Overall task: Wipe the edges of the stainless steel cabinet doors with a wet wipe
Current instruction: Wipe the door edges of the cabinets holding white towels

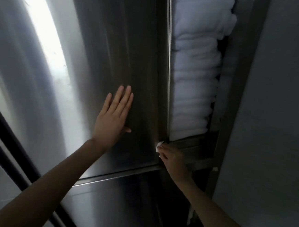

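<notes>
Currently edge-wiping: L hand (115, 116), fingers straight, lies flat on steel door (114, 48); R hand (173, 160) pinches wet wipe (159, 145) at vertical edge (168, 70) btm; next move likely needs an upward stroke.

Only one view is supplied, taken by a wide-angle camera worn on the head. It is faced forward, close to the stainless steel cabinet door (124, 57), by which the left and middle are filled; the open compartment (194, 142) beside it is caught at right. Straight edges are bowed by the lens.
</notes>
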{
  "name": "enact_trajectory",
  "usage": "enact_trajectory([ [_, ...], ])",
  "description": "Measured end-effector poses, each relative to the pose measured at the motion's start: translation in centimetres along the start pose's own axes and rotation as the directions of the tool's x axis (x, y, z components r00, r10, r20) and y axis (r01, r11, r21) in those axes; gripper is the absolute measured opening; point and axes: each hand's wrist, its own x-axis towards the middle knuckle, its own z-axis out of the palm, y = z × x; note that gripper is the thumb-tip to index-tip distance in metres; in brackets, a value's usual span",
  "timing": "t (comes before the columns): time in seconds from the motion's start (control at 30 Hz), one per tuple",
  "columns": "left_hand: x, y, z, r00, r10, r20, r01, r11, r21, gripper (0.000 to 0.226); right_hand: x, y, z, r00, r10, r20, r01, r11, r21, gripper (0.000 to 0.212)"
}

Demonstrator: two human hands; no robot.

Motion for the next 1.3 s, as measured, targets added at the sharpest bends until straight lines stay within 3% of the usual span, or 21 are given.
enact_trajectory([
  [0.2, 0.9, 1.1, 0.1, 0.999, -0.003, 0.042, 0.002, 0.999, 0.036, 0.126, -4.6, 1.4, -4.3, 0.995, 0.077, 0.065, -0.073, 0.996, -0.055, 0.036],
  [0.37, 2.6, 3.1, 0.1, 0.999, 0.003, 0.046, -0.006, 0.997, 0.079, 0.127, -3.8, 0.8, -6.4, 1.000, 0.015, 0.016, -0.015, 0.999, -0.038, 0.030],
  [0.77, 6.6, 9.0, 0.4, 1.000, 0.022, 0.003, -0.022, 0.990, 0.140, 0.123, -4.6, 3.9, -11.3, 0.995, 0.102, -0.023, -0.104, 0.989, -0.109, 0.035],
  [1.07, 8.0, 11.6, -0.2, 1.000, -0.019, 0.001, 0.019, 0.973, 0.230, 0.126, -3.0, 4.8, -13.5, 0.998, 0.059, -0.033, -0.062, 0.991, -0.121, 0.028],
  [1.3, 8.3, 12.2, -0.5, 0.999, -0.034, 0.038, 0.023, 0.965, 0.261, 0.122, -2.4, 5.2, -14.6, 1.000, 0.025, 0.007, -0.024, 0.991, -0.132, 0.034],
])
